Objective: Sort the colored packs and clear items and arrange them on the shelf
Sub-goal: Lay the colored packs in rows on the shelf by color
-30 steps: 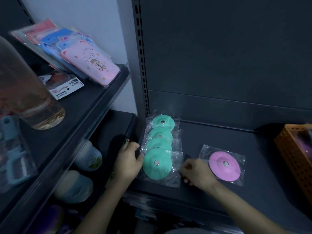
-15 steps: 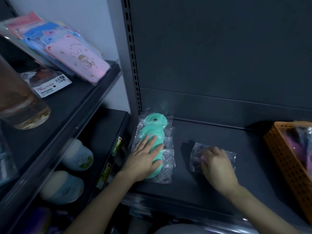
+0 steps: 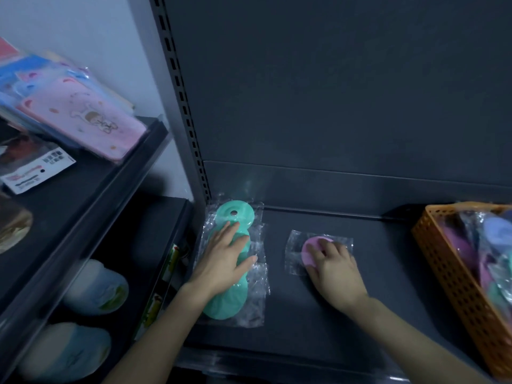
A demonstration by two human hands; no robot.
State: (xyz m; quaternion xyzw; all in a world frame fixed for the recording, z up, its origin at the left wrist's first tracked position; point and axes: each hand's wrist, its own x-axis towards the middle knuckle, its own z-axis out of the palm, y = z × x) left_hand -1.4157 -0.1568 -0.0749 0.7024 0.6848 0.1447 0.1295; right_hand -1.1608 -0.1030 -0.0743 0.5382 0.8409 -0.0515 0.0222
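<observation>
Evidently the left hand (image 3: 224, 261) is lying flat, fingers straight, on the overlapping row of teal disc packs (image 3: 235, 214) along the shelf's (image 3: 388, 273) left edge, probably keeping them from sliding. The right hand (image 3: 335, 270), fingers lightly bent, is pressing the single pink disc pack (image 3: 309, 245) down mid-shelf, not closing round it, seemingly seating a separate colour group. At the right edge, the orange basket (image 3: 454, 278) is holding mixed purple, blue and teal packs (image 3: 487, 245).
</observation>
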